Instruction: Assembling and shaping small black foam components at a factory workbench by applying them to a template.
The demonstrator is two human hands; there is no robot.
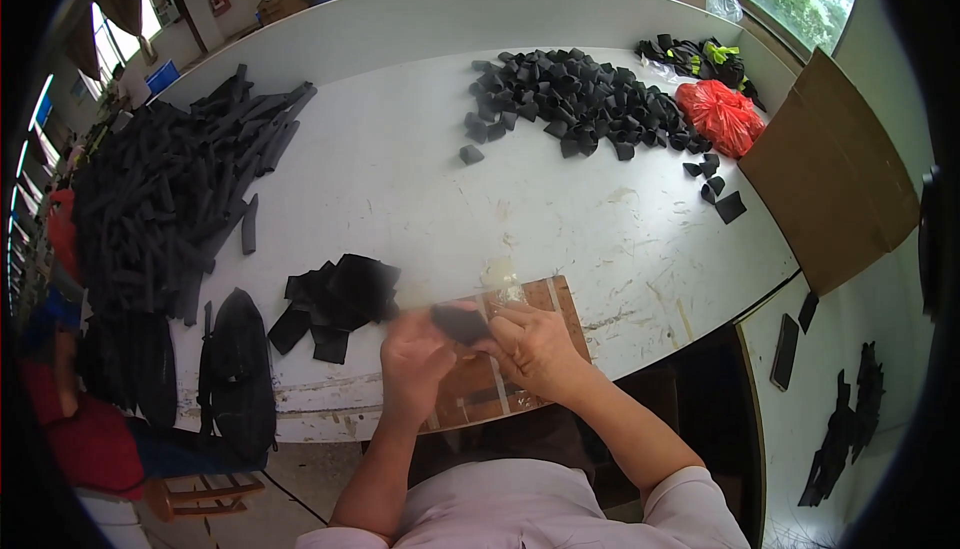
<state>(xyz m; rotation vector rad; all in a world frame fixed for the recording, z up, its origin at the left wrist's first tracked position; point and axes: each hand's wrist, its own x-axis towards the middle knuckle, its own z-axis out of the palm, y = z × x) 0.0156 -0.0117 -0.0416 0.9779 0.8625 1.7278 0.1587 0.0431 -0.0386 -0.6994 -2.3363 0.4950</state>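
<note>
Both hands, left hand (415,354) and right hand (532,347), pinched one black fabric piece (461,324) (lower centre), fingers clamped on it, over a brown board (558,299).

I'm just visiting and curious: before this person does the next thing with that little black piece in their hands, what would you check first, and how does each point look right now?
1. Black piece held by both hands: ok; the left hand and right hand both have fingers on it.
2. Piece over the brown board: ok.
3. How the piece is folded or lined up: cannot tell, it is blurred.
4. More flat black pieces within reach: ok, a stack lies just left of the hands.
5. Pile of small black pieces near at hand: not ok, it lies across the white table.
</note>
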